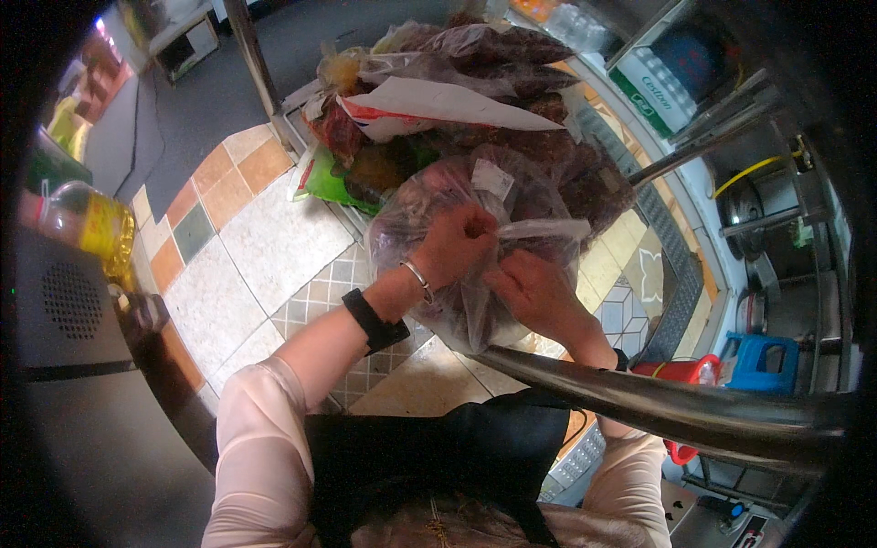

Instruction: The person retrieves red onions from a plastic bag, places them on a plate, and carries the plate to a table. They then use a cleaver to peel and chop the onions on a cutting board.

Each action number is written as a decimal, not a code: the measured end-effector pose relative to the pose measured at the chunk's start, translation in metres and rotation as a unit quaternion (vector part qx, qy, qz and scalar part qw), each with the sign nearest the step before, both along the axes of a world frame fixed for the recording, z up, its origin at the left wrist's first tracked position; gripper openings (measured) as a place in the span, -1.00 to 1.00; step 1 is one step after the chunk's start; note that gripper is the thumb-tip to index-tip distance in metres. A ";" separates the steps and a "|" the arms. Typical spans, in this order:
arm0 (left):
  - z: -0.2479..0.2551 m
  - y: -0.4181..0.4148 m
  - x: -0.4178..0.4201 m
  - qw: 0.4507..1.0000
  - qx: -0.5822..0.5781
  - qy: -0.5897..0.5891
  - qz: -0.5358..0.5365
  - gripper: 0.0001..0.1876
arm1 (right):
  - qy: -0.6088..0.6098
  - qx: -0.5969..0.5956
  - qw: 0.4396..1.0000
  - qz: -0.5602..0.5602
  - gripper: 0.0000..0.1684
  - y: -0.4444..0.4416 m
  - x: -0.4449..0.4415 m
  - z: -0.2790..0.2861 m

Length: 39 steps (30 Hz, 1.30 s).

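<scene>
A clear plastic bag point(397, 226) with reddish-purple contents sits at the near end of a heaped load. My left hand point(455, 243) grips the gathered plastic near its middle, fingers curled. Just to the right, my right hand point(538, 291) pinches another fold of the same bag's plastic. A white label point(492, 179) with print is stuck to the bag above my hands. Behind it lie more plastic bags of dark brown goods point(548, 151), a white-and-red sack point(438, 106) and a green packet point(325, 178). The bag's contents are blurred by the plastic.
A thick steel bar point(651, 404) crosses in front of me to the right. To the left, an oil bottle point(103, 222) stands near a metal cabinet point(75, 425). Shrink-wrapped bottles point(654, 92), a blue jug point(760, 362) and a red container point(675, 370) are on the right.
</scene>
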<state>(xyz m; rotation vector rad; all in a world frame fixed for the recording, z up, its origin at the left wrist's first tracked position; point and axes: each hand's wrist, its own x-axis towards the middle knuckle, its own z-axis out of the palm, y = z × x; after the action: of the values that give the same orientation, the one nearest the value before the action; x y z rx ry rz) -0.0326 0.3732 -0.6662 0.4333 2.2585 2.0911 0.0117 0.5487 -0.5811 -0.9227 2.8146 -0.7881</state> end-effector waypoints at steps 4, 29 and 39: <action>0.006 0.002 0.008 0.999 0.007 0.015 0.033 -0.75 | -0.063 -0.055 0.988 -0.127 -0.83 0.011 -0.005 0.007; 0.040 -0.008 0.016 0.996 -0.056 0.062 0.038 -0.77 | -0.351 -0.457 0.786 -0.225 -0.65 -0.008 -0.032 0.001; 0.037 -0.007 0.006 0.985 -0.128 0.066 0.099 -0.79 | -0.202 -0.284 0.917 -0.194 -0.73 -0.010 -0.048 -0.004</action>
<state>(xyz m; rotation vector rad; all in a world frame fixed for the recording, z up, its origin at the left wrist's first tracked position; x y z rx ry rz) -0.0262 0.3657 -0.6296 0.3545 2.7052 1.8609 -0.0368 0.5389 -0.5854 -0.1688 2.4432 -1.6841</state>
